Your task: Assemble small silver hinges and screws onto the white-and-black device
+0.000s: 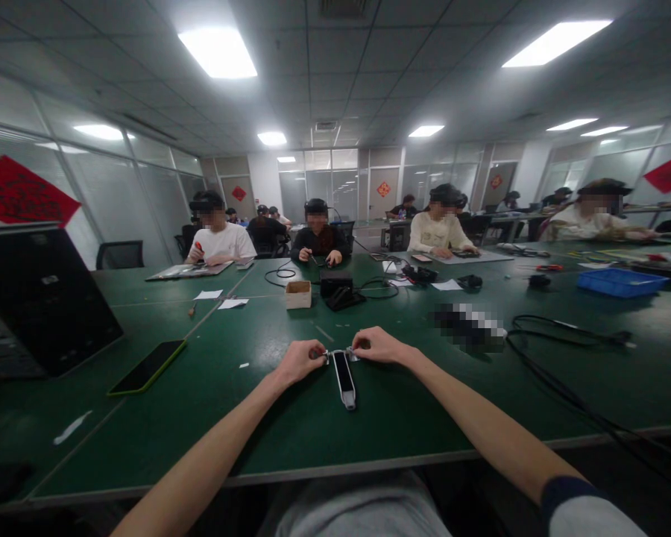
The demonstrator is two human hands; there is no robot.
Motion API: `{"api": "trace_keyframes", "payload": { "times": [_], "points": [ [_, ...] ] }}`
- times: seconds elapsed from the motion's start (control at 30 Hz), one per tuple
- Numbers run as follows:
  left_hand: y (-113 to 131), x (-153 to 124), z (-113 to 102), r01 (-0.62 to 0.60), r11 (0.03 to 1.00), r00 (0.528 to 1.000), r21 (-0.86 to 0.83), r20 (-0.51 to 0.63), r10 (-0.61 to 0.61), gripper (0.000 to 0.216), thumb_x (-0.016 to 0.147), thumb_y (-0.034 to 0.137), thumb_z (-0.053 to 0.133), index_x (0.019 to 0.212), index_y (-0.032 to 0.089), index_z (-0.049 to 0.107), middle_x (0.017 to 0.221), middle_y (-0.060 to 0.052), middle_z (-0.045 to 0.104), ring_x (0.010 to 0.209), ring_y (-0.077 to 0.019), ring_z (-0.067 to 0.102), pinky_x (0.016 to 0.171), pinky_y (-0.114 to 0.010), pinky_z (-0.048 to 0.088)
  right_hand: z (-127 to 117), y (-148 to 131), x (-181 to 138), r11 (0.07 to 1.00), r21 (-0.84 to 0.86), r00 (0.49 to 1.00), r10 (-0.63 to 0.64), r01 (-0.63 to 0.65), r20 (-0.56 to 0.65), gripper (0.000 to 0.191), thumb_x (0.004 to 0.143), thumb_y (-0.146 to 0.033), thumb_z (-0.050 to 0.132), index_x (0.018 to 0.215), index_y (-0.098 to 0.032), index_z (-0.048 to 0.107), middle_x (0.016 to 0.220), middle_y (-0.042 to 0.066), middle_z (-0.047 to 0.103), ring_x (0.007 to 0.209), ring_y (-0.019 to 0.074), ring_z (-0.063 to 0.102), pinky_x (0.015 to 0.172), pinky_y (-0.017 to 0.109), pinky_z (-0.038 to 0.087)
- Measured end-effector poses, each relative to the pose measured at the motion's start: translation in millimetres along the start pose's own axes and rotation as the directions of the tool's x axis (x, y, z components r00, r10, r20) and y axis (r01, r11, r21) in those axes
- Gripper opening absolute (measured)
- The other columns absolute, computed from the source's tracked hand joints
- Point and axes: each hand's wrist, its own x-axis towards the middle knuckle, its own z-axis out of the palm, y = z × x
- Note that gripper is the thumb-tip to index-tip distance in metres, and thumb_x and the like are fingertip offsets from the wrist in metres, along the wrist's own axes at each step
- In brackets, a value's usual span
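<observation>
A long, narrow white-framed device with a black middle (344, 377) lies on the green table in front of me. Its tapered end points toward me. Small light-coloured pieces stick out on both sides of its far end, too small to make out clearly. My left hand (303, 361) is closed in a pinch on the left side piece. On the other side, the fingers of my right hand (381, 346) pinch the right side piece (353, 355). Fingertips partly hide both pieces.
A phone in a green case (148, 367) and a black computer tower (45, 298) are at left. Beyond my hands stand a small cardboard box (298, 295) and a black device (336, 285). Black cables (553, 380) and a blue tray (620, 283) lie right. Several people sit across.
</observation>
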Motion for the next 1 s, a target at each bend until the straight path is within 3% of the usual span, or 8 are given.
{"api": "trace_keyframes", "payload": {
  "times": [0.33, 0.63, 0.73, 0.87, 1.0],
  "points": [
    [2, -2, 0, -0.001, 0.995, 1.000, -0.097, -0.011, 0.000, 0.016, 0.080, 0.026, 0.062, 0.093, 0.019, 0.067, 0.085, 0.000, 0.071, 0.072, -0.0148, 0.063, 0.066, -0.023, 0.047, 6, -2, 2, 0.999, -0.018, 0.999, -0.034, 0.034, -0.007, 0.019, 0.082, -0.032, 0.058, 0.088, -0.017, 0.068, 0.086, 0.003, 0.065, 0.076, 0.0150, 0.058, 0.069, 0.026, 0.046],
    [-2, 1, 4, -0.055, 0.996, 0.997, 0.066, -0.043, 0.058, 0.014, 0.081, 0.029, 0.062, 0.089, 0.021, 0.070, 0.082, -0.001, 0.063, 0.072, -0.0152, 0.056, 0.064, -0.024, 0.042, 0, -4, 1, 0.999, -0.031, 0.999, -0.039, 0.040, 0.016, 0.019, 0.082, -0.032, 0.058, 0.090, -0.018, 0.069, 0.088, 0.003, 0.065, 0.077, 0.0153, 0.058, 0.069, 0.025, 0.045],
    [-5, 3, 5, -0.064, 0.995, 0.997, 0.078, -0.035, 0.067, 0.015, 0.081, 0.029, 0.062, 0.090, 0.020, 0.070, 0.082, -0.002, 0.062, 0.071, -0.0153, 0.056, 0.064, -0.025, 0.041, -13, 3, 1, 0.990, -0.134, 0.998, -0.039, 0.034, -0.039, 0.019, 0.082, -0.029, 0.056, 0.090, -0.017, 0.069, 0.087, 0.004, 0.066, 0.076, 0.0155, 0.058, 0.070, 0.025, 0.044],
    [-5, 2, 5, -0.069, 0.994, 0.997, 0.087, -0.038, 0.073, 0.017, 0.081, 0.031, 0.060, 0.092, 0.019, 0.067, 0.083, -0.002, 0.061, 0.071, -0.0158, 0.056, 0.063, -0.025, 0.041, -34, 23, -3, 0.928, -0.356, 0.987, 0.057, -0.108, -0.152, 0.019, 0.082, -0.024, 0.053, 0.091, -0.016, 0.068, 0.091, 0.008, 0.066, 0.082, 0.0180, 0.059, 0.073, 0.026, 0.042],
    [-2, 0, 4, -0.080, 0.990, 0.995, 0.117, -0.046, 0.086, 0.016, 0.084, 0.031, 0.055, 0.090, 0.018, 0.064, 0.082, -0.003, 0.062, 0.072, -0.0165, 0.057, 0.066, -0.027, 0.041, -47, 46, -10, 0.884, -0.369, 0.958, 0.272, -0.285, -0.088, 0.020, 0.081, -0.025, 0.056, 0.096, -0.019, 0.067, 0.098, 0.009, 0.066, 0.087, 0.0203, 0.060, 0.073, 0.026, 0.042]
  ]
}}
